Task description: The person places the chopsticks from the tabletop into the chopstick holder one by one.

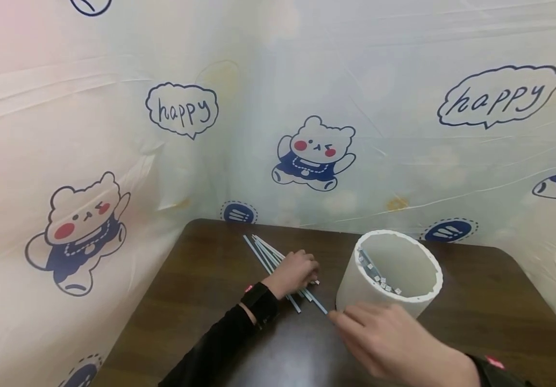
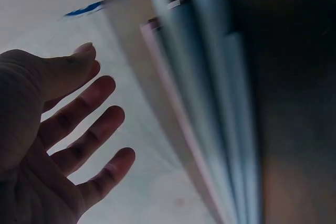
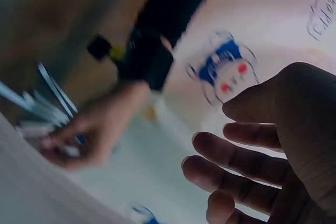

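Observation:
Thin pale-blue and white sticks (image 1: pixel 265 255) lie in a loose, crossed pile on the brown table (image 1: pixel 162 312). My left hand (image 1: pixel 294 273) is over the pile, its fingers bent downward. The left wrist view shows that hand (image 2: pixel 68 124) with loosely curved fingers and nothing between them, and blurred sticks (image 2: pixel 210 103) beside it. My right hand (image 1: pixel 386 336) is in front of a white cylindrical container (image 1: pixel 355 290), fingertips right by the near end of one blue stick (image 1: pixel 318 304). In the right wrist view its fingers (image 3: pixel 236 169) are relaxed and hold nothing.
Inside the container lie a blue stick (image 1: pixel 369 262) and several small white pieces (image 1: pixel 385 286) with dark marks. A pale curtain (image 1: pixel 249 70) printed with bears and "happy" bubbles hangs behind and beside the table.

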{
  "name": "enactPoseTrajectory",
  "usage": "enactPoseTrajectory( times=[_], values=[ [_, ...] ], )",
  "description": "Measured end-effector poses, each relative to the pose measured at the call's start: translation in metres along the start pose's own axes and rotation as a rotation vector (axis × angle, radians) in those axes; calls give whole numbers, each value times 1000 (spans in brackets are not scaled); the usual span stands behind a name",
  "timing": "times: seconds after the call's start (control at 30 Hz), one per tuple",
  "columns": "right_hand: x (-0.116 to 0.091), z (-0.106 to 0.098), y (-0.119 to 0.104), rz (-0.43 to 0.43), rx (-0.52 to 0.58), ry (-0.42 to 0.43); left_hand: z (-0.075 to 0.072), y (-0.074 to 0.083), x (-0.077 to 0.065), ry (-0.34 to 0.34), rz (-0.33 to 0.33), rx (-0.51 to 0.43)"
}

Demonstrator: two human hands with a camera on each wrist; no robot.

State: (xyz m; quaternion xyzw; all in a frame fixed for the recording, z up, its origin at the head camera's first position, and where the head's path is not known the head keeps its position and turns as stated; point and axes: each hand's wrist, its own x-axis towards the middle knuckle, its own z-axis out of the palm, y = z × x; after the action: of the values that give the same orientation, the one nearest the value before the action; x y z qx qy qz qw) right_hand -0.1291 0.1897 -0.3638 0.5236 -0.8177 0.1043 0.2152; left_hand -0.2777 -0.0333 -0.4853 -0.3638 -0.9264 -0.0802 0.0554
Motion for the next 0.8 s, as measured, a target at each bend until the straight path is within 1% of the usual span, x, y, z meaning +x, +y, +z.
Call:
enactPoseTrajectory(
  times=[0.13, 0.23, 0.3, 0.47, 0.57, 0.7, 0.8],
  values=[
    [-10, 22, -4, 37, 167, -117, 18, 7, 1, -47, -14, 123],
    [-17, 39, -3, 36, 215, -143, 27, 12, 3, -66, -17, 220],
    [-22, 50, -2, 25, 206, -148, 32, 16, 5, -68, -14, 263],
    [-32, 72, 0, 0, 160, -151, 41, 24, 8, -50, 9, 326],
    [-36, 78, 2, 19, 180, -183, 43, 27, 8, -53, 27, 381],
    [-38, 79, 6, 72, 232, -225, 42, 28, 7, -60, 33, 445],
    [-38, 76, 8, 94, 227, -199, 40, 29, 8, -62, 46, 473]
  ],
)
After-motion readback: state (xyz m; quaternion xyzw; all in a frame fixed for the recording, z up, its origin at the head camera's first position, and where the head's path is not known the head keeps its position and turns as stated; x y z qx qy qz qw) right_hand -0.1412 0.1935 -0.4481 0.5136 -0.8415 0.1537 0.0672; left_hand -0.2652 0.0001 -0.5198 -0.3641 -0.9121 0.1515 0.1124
